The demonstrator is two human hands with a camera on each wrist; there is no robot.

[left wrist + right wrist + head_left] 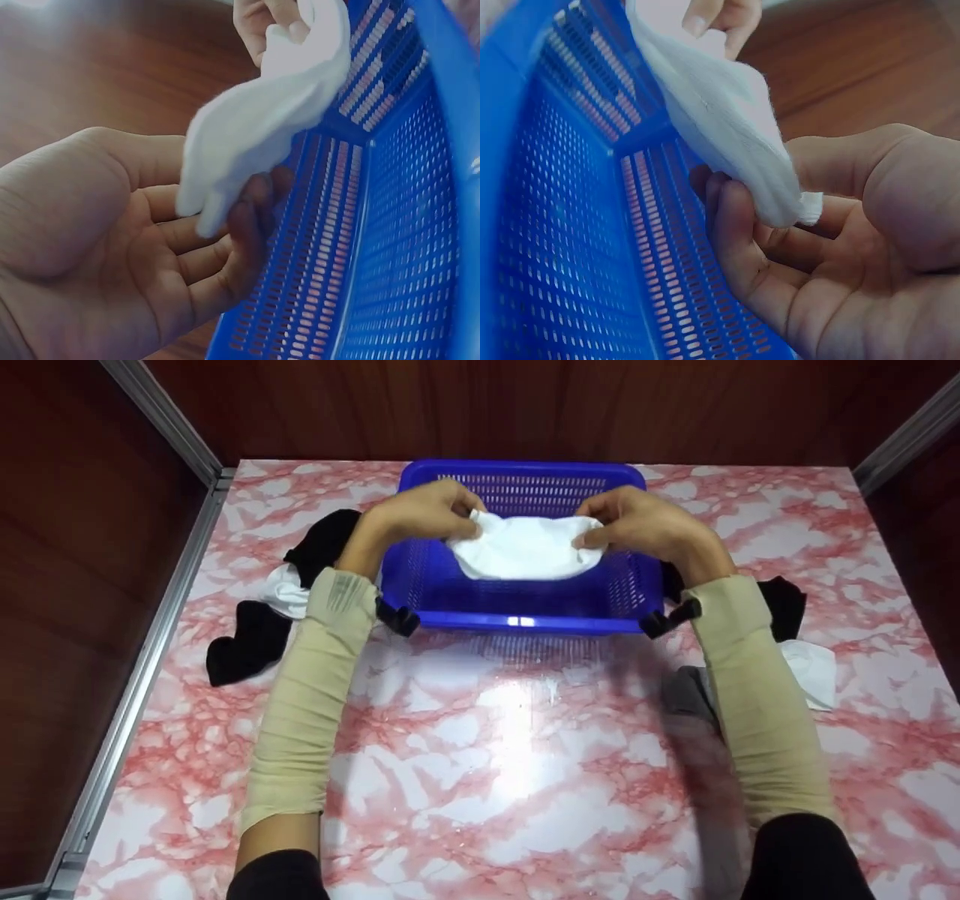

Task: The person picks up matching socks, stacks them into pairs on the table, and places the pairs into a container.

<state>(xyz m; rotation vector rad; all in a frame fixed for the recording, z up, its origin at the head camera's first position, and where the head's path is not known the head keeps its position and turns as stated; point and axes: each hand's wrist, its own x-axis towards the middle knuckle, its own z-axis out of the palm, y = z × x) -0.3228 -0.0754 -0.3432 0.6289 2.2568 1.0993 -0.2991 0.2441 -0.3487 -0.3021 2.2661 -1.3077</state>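
A white sock point(529, 549) is stretched sideways above the blue plastic basket point(525, 624). My left hand point(431, 514) pinches its left end between thumb and fingers, while the right hand point(645, 525) pinches the other end. In the left wrist view the sock point(255, 112) droops from the left hand point(142, 247), whose fingers curl beneath it. Seen from the right wrist, the right hand point(840, 240) has its thumb on one side of the sock point(712, 112) and curled fingers on the other. A short ribbed edge pokes out by that thumb.
Left of the basket lie black socks point(251, 641) and a white sock point(286, 592). On the right are a black sock point(784, 604), a white one point(814, 671) and a grey one point(686, 690), partly hidden by the forearm. Brown panels point(525, 405) enclose the marbled table point(510, 810).
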